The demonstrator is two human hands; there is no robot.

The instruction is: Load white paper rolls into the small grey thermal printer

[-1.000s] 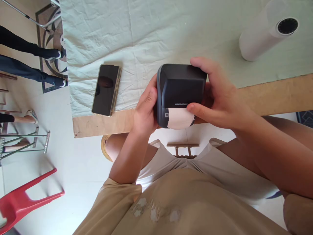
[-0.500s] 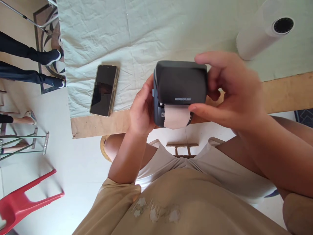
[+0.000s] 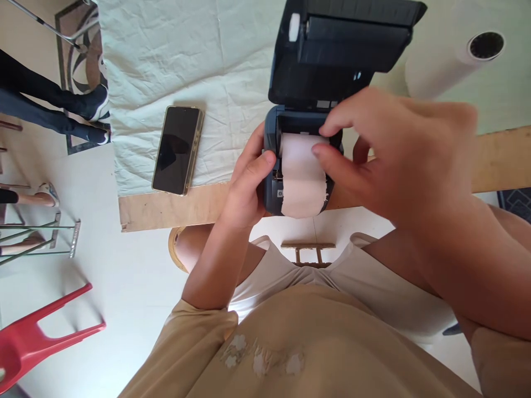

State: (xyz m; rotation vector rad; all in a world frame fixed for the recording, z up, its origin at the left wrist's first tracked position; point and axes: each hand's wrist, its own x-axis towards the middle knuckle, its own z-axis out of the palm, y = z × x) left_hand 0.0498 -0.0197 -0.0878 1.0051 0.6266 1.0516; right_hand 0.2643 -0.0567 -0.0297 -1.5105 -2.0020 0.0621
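A dark label printer point(image 3: 271, 190) stands at the table's front edge with its lid point(image 3: 336, 61) swung up and back, so the inside shows. My left hand point(image 3: 246, 190) is closed around the printer's left side, thumb on its upper rim. A white paper roll point(image 3: 302, 149) sits in the compartment, its loose ragged-edged end hanging over the printer's front. At the roll's right side, my right hand point(image 3: 398, 155) has thumb and index finger pinched close together on the paper. The other fingers of that hand curl beside the printer, partly hidden.
A phone point(image 3: 176, 149) lies left of the printer on the pale cloth point(image 3: 166, 50). A white cylindrical object point(image 3: 440, 66) with a dark round end is at the back right. On the floor at left are a red chair point(image 3: 45, 331) and a person's legs point(image 3: 50, 105).
The printer's lid has gone from shut to swung open, away from me. My right hand has moved from the lid's right edge to the paper roll inside. My left hand keeps its hold.
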